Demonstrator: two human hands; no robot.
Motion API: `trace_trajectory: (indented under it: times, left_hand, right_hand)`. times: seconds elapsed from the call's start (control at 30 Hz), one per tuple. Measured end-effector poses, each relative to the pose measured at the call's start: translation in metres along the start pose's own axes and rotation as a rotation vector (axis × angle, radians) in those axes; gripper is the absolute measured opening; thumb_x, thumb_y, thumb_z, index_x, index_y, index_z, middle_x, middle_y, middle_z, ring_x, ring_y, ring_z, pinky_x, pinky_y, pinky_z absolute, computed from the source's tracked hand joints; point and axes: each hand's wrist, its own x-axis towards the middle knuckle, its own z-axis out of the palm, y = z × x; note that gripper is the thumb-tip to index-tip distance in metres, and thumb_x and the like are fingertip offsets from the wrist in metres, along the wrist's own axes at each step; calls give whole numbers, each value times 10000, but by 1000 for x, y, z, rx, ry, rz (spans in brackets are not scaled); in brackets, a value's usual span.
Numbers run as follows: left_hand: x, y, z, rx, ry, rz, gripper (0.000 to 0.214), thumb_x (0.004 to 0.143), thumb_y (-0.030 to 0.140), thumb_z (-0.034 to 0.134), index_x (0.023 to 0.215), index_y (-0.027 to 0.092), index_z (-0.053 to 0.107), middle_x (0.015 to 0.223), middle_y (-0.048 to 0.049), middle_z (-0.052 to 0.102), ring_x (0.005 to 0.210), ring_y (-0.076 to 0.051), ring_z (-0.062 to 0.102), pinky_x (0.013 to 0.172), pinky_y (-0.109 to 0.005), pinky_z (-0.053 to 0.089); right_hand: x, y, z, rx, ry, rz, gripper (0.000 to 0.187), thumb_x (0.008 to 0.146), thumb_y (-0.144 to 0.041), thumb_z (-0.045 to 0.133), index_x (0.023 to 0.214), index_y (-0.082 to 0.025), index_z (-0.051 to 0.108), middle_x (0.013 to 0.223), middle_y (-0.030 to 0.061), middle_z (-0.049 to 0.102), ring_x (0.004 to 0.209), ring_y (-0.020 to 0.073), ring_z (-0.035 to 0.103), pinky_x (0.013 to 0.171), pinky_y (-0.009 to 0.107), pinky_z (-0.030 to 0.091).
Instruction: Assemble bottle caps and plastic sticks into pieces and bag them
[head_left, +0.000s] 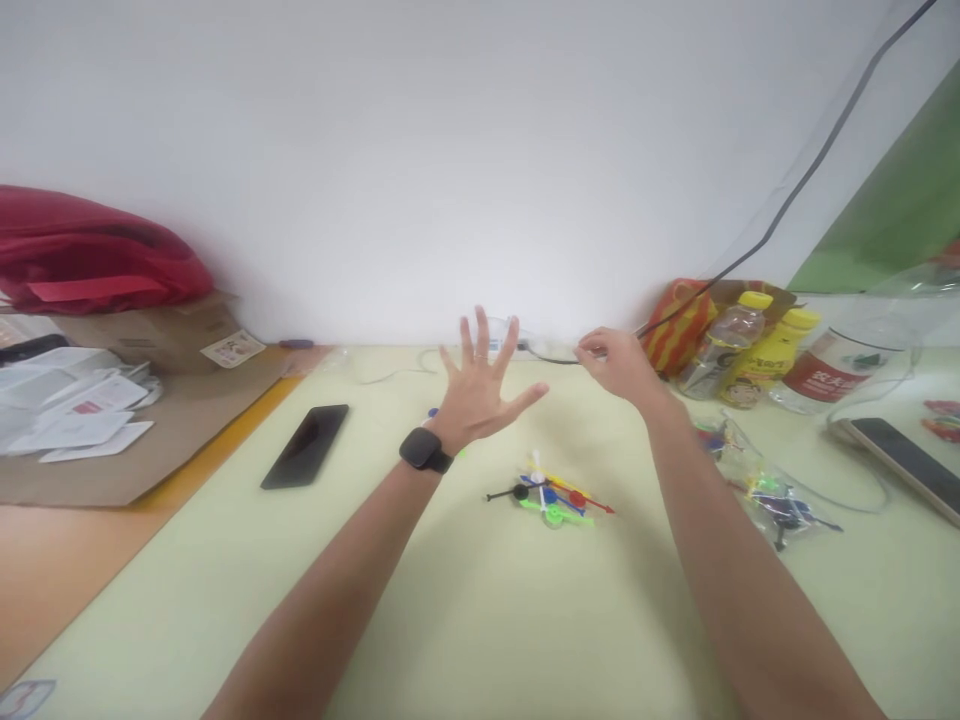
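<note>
My left hand [484,385] is raised above the pale green table [465,620] with its fingers spread wide and nothing in it; a black watch sits on that wrist. My right hand [619,362] is further back near the wall, its fingers pinched on a clear plastic bag [536,345] that lies at the table's far edge. Below both hands, a small heap of coloured plastic sticks [555,495] rests on the table.
A black phone [306,445] lies left of the hands. Right: a clear bag of coloured pieces [772,490], yellow-capped bottles [750,355], a large bottle [855,365], another phone [904,455]. Left: cardboard box [150,335], red bag [90,250], white papers [75,410].
</note>
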Motion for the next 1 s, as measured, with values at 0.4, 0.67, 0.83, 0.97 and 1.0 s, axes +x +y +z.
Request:
trace_trajectory:
  times: [0.4, 0.67, 0.83, 0.97, 1.0]
  left_hand:
    - [-1, -8, -5, 67, -63, 93, 932, 892, 658, 640, 1641, 309, 210, 1695, -125, 249, 1549, -413, 212, 1208, -627, 214]
    - [5, -22, 0, -52, -170, -10, 230, 1018, 286, 467, 1067, 255, 689, 1024, -39, 768, 944, -230, 697, 828, -349, 508]
    - [6, -24, -3, -23, -158, -26, 197, 998, 272, 488, 1009, 252, 683, 987, -36, 765, 900, -228, 693, 758, -339, 492]
    - [6, -23, -5, -15, -160, -36, 203, 998, 280, 485, 1003, 247, 685, 991, -44, 764, 881, -229, 691, 760, -346, 499]
    - [6, -23, -5, -14, -159, -38, 203, 998, 282, 485, 1000, 247, 685, 992, -45, 763, 882, -229, 691, 761, -345, 500]
  right_hand:
    - [-3, -64, -59, 189, -40, 67, 362, 904, -478, 643, 714, -196, 769, 801, 64, 783, 720, 223, 689, 616, 315, 516]
    - [-3, -66, -53, 278, 74, 16, 303, 890, -517, 666, 852, -228, 747, 1000, 89, 735, 949, 253, 690, 771, 371, 584]
    - [3, -45, -42, 29, 402, 45, 307, 876, -471, 683, 702, -239, 584, 797, 54, 595, 800, 236, 613, 761, 414, 570]
    - [0, -34, -38, 3, 582, 226, 541, 963, -626, 516, 562, -265, 469, 534, 23, 412, 579, 223, 519, 532, 372, 466]
    - [-1, -33, -37, 37, 597, 261, 578, 971, -672, 464, 556, -270, 472, 500, 20, 381, 527, 217, 494, 470, 357, 405]
